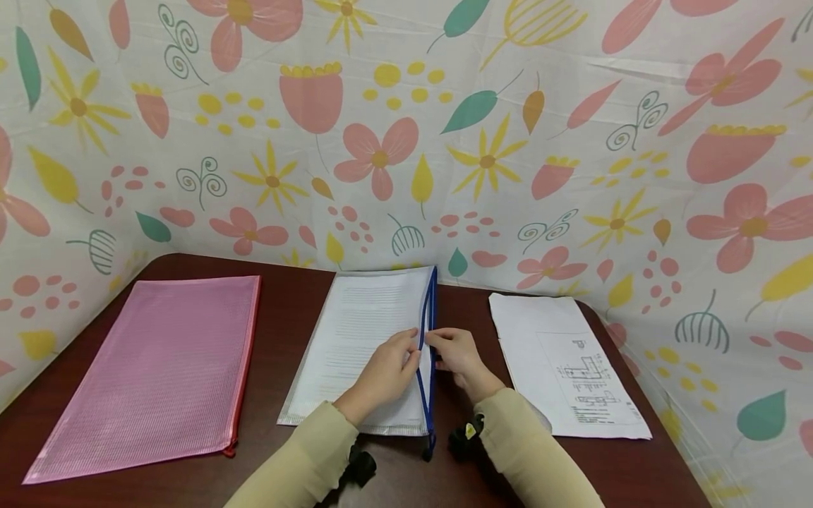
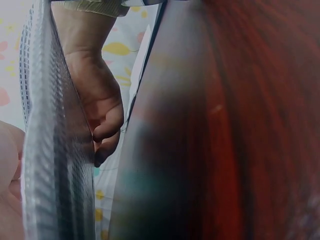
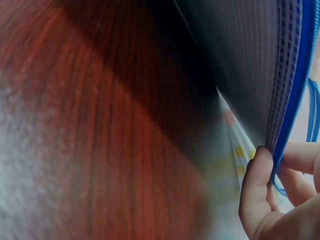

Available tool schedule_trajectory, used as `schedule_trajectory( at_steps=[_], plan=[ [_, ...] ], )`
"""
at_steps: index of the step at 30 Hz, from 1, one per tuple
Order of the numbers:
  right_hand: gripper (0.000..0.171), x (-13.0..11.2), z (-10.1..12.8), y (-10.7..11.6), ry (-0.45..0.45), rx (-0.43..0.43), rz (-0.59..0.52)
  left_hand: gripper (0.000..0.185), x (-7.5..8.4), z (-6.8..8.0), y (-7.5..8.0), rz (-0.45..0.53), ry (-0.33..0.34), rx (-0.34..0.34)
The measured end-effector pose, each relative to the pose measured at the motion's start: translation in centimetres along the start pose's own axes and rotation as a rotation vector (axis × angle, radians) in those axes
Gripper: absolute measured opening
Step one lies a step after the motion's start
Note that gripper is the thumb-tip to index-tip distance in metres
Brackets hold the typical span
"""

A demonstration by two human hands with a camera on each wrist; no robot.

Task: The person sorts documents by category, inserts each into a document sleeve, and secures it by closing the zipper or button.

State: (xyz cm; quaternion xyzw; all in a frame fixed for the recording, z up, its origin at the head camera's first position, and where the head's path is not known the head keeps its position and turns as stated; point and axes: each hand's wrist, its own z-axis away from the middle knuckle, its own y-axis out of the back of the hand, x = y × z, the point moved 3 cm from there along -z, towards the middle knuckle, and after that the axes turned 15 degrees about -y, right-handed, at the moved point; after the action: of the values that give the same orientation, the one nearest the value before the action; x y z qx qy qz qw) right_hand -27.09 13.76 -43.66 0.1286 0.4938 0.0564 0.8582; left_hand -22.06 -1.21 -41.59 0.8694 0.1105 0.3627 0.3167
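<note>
Both my hands on the blue pouch's zip edge.

My left hand [image 1: 386, 372] and right hand [image 1: 459, 358] pinch the zip edge of the blue pouch [image 1: 368, 339], mid-table [image 1: 286, 296], between the pink pouch [image 1: 159, 367] and a sheet [image 1: 559, 367].

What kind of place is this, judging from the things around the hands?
Probably a desk set up for paperwork, screened off. A dark wooden table holds a pink mesh pouch, a blue-zipped document pouch and printed sheets; a floral plastic sheet hangs behind.
</note>
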Motion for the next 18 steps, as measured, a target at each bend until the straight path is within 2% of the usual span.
schedule_trajectory(
  at_steps=[7, 11, 14, 18],
  plan=[
    [0.03, 0.1, 0.3, 0.3, -0.002, -0.004, 0.008, 0.018, -0.2, 0.0, -0.2, 0.016, 0.018, 0.009],
    [0.048, 0.5, 1.2, 0.8, 0.004, -0.061, -0.005, 0.018, -0.5, 0.0, -0.3, 0.031, 0.031, 0.021],
    [0.064, 1.2, 2.5, 1.1, -0.019, -0.191, -0.032, 0.017, -0.7, 0.0, -0.3, 0.042, 0.04, 0.021],
    [0.077, 2.5, 4.6, 1.0, -0.08, -0.497, -0.026, 0.016, -1.1, -0.1, -0.4, 0.051, 0.057, 0.011]
  ],
)
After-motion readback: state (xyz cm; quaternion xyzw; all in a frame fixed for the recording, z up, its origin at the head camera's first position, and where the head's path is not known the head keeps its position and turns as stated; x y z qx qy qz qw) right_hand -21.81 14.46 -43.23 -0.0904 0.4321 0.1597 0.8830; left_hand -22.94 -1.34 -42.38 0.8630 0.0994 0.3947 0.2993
